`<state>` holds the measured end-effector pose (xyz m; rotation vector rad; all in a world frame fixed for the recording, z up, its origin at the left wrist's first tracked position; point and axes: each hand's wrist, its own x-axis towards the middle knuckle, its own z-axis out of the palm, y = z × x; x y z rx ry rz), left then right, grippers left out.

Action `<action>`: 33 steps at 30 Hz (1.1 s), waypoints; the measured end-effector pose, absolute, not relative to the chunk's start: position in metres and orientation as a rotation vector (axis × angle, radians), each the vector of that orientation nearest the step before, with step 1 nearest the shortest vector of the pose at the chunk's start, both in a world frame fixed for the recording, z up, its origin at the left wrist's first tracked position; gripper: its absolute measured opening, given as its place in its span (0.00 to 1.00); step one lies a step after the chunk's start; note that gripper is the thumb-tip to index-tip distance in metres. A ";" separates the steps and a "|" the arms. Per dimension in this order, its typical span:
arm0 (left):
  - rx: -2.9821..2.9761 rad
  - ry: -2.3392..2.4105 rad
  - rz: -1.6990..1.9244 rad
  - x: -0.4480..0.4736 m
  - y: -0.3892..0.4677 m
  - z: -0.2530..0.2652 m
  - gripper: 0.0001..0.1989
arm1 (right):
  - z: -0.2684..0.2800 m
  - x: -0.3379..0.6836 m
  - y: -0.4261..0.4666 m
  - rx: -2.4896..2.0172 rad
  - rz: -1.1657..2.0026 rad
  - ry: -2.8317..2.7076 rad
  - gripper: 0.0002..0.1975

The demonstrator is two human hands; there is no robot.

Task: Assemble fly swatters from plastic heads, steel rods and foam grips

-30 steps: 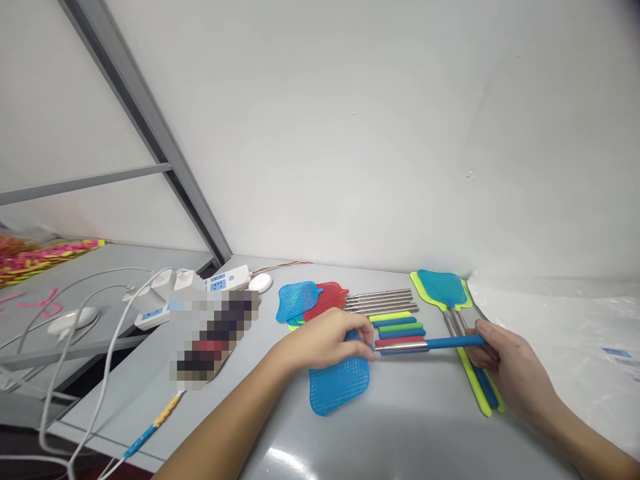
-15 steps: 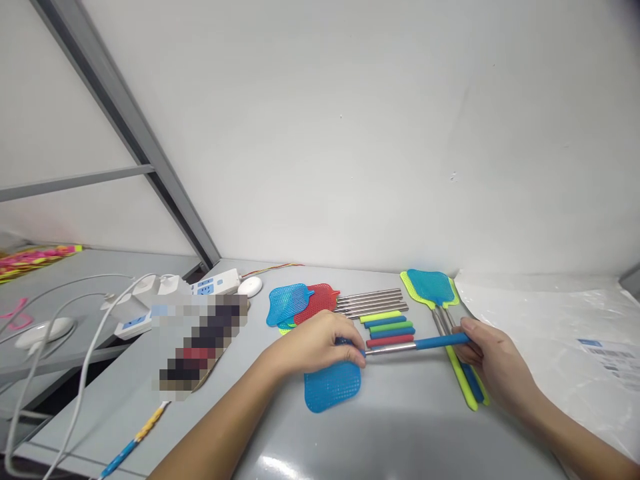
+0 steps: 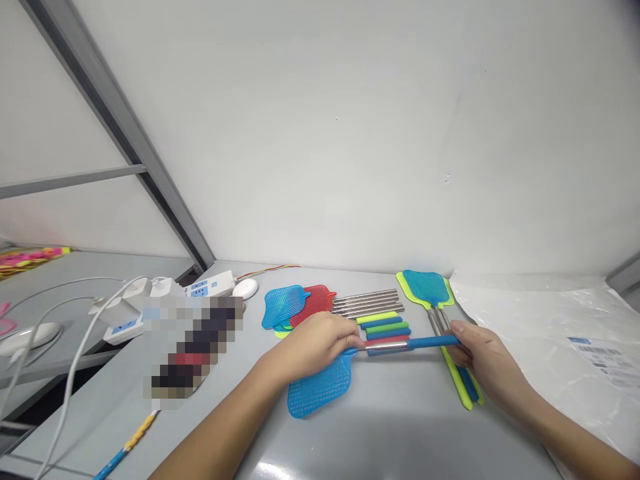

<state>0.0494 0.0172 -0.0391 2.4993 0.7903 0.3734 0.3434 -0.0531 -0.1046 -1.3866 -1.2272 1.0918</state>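
A blue fly swatter [image 3: 320, 389] with a metal rod and blue grip is held across the table between both hands. My left hand [image 3: 327, 343] is closed around its neck, where head meets rod. The end of the blue grip is pinched in my right hand [image 3: 473, 347]. Behind the swatter lie several loose coloured grips [image 3: 384, 328] and several metal rods [image 3: 367, 302]. Blue and red swatter heads [image 3: 284, 305] overlap left of the rods, with green ones partly hidden beneath. Whole swatters with teal and yellow-green heads [image 3: 427, 287] lie stacked beside my right hand, which covers part of their rods.
A clear plastic bag [image 3: 530, 320] with a label lies on the right. On the left are a white power strip [image 3: 213, 285], a round white device [image 3: 245, 289], a blurred-out object [image 3: 195, 353] and white cables [image 3: 75, 380]. A white wall rises behind the table.
The swatter's head has turned and shifted a little left, showing more of its mesh. Both hands keep their hold. The whole view has shifted slightly.
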 end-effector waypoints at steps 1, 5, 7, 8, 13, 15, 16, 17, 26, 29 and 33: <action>2.533 0.856 0.351 0.051 0.015 -0.039 0.14 | -0.104 0.343 -0.053 -1.383 1.109 -1.233 0.25; 2.611 1.010 0.267 0.055 0.007 -0.039 0.11 | -0.102 0.345 -0.052 -1.405 1.111 -1.256 0.25; 2.637 1.035 0.242 0.057 0.004 -0.040 0.09 | -0.102 0.345 -0.052 -1.424 1.074 -1.264 0.25; 2.650 1.053 0.229 0.058 0.003 -0.040 0.10 | -0.102 0.345 -0.051 -1.430 1.059 -1.264 0.25; 2.691 1.061 0.181 0.061 -0.001 -0.044 0.13 | -0.100 0.340 -0.050 -1.410 1.124 -1.248 0.25; 2.699 1.053 0.168 0.062 -0.001 -0.046 0.13 | -0.099 0.337 -0.051 -1.377 1.170 -1.220 0.25; 2.703 1.059 0.167 0.062 0.000 -0.048 0.13 | -0.098 0.336 -0.051 -1.361 1.183 -1.210 0.25; 2.705 1.069 0.171 0.063 0.002 -0.049 0.14 | -0.098 0.335 -0.052 -1.349 1.191 -1.208 0.25; 2.565 1.225 0.866 0.051 0.024 -0.041 0.12 | -0.094 0.328 -0.053 -1.307 1.185 -1.015 0.25; 2.144 1.261 1.364 0.037 0.037 -0.036 0.13 | -0.088 0.327 -0.050 -1.259 1.171 -0.846 0.25; 1.252 1.010 1.703 0.035 0.048 -0.038 0.23 | -0.083 0.326 -0.048 -1.205 1.159 -0.723 0.25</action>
